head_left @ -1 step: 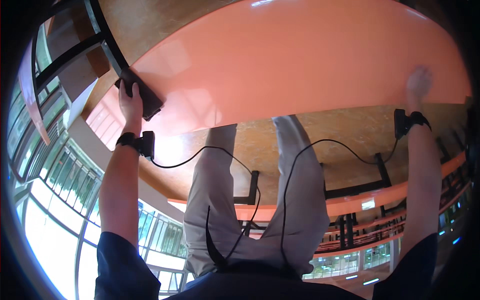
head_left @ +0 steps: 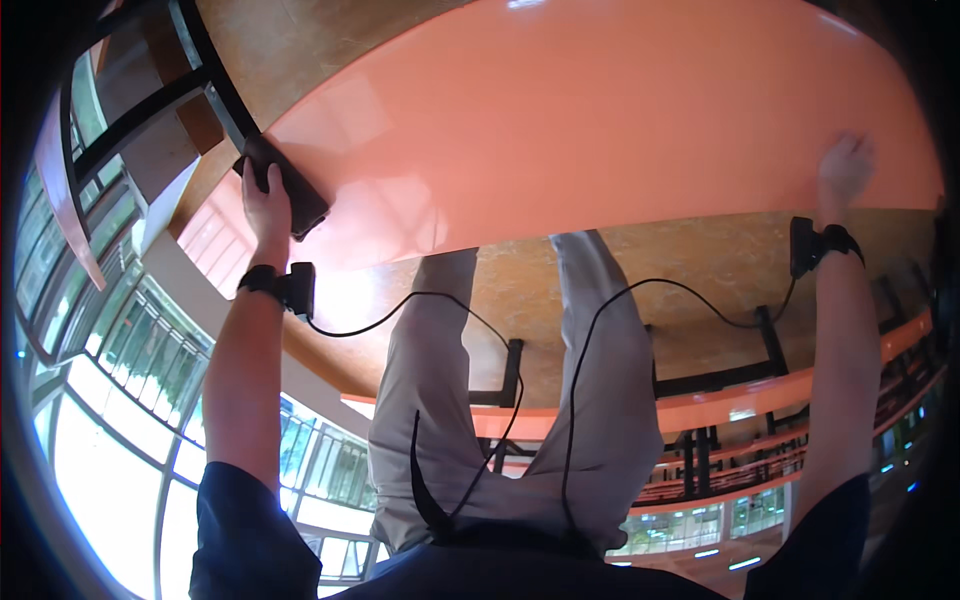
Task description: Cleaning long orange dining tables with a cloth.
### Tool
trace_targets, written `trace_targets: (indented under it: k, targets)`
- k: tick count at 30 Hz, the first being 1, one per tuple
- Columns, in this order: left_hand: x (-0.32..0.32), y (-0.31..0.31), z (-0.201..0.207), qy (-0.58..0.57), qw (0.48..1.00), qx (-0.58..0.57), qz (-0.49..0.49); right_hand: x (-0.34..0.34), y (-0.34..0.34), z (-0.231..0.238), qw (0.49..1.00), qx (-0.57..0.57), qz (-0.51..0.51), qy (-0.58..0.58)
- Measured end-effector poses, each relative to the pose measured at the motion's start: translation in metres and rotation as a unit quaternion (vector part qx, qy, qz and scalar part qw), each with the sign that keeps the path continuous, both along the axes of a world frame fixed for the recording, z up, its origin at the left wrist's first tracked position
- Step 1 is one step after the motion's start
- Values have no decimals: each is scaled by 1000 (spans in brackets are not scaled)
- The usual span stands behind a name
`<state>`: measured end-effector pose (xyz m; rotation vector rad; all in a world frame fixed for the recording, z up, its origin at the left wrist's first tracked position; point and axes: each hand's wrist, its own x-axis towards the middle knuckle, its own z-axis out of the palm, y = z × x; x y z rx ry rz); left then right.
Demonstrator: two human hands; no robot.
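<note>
In the head view, the left hand (head_left: 266, 207) gripped a dark flat case (head_left: 295, 190), its thumb over the face, at the left end of the pink table (head_left: 560, 130). The right hand (head_left: 846, 168), blurred, was over the table's right end; its opening could not be told.

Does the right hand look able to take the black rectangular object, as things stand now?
Probably not without moving across: the right hand is near the right end of the pink tabletop, the black rectangular object near its left end, with the left hand on it.
</note>
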<state>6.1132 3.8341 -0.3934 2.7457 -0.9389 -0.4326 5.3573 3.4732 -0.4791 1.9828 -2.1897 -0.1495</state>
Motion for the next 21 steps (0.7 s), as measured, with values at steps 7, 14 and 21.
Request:
trace_targets:
  k: [7, 14, 21]
  targets:
    - [-119, -103, -6, -15, 983, -79, -166, 79, 19, 20, 988, -86, -78, -106]
    - [-259, -220, 4, 117, 948, -141, -259, 81, 24, 29, 976, -104, -54, -185]
    - [-289, -209, 20, 155, 960, -32, -232, 77, 27, 31, 981, -56, -120, -143]
